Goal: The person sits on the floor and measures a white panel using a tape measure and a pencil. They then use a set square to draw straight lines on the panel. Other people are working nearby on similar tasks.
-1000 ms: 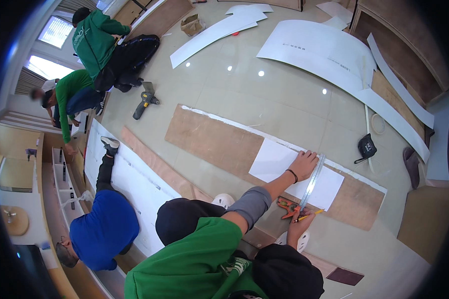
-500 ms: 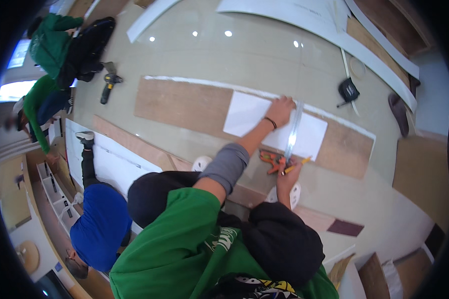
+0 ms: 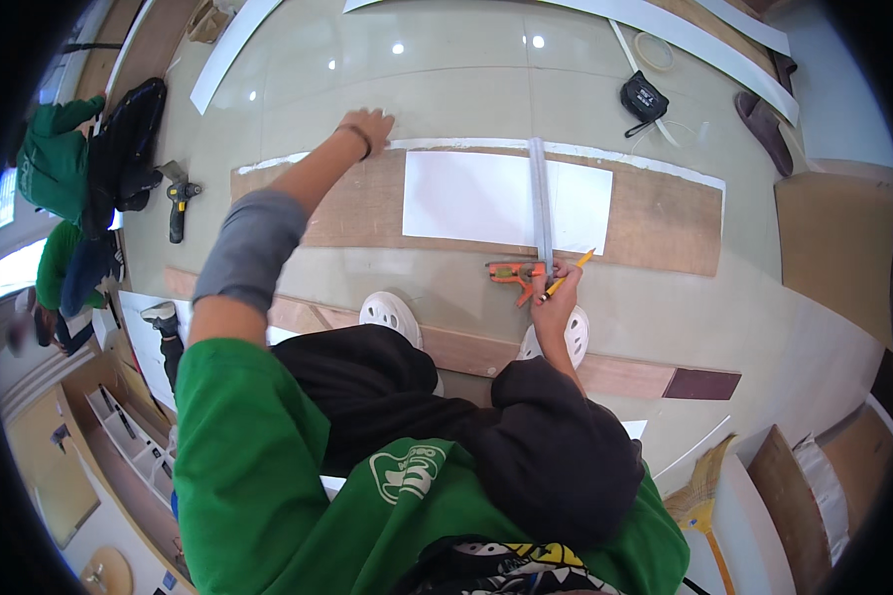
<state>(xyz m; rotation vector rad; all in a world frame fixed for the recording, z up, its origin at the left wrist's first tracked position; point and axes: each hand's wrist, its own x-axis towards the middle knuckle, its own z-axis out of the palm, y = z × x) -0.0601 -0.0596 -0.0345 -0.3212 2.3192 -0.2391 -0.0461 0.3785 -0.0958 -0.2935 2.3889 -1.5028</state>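
A long brown wooden board point(image 3: 665, 218) with a ragged white far edge lies on the floor in front of me. On it rests a white sheet point(image 3: 466, 198), crossed by the steel blade of a combination square point(image 3: 541, 203) whose orange head sits at the board's near edge. My right hand point(image 3: 556, 296) is closed round a yellow pencil point(image 3: 571, 275), its fingers against the square's head. The pencil's tip points at the sheet's near right corner. My left hand point(image 3: 369, 129) is stretched out by the board's far edge, left of the sheet, fingers apart and holding nothing.
A black tape measure point(image 3: 645, 97) and a tape roll point(image 3: 654, 52) lie beyond the board. A cordless drill point(image 3: 179, 201) is at the left, near people in green. A dark slipper point(image 3: 764, 134) lies right; a narrow plank point(image 3: 466, 352) passes by my white shoes point(image 3: 391, 319).
My left hand has left the sheet beside the blade and moved left along the far edge. My right hand keeps the pencil by the square. The view has shifted.
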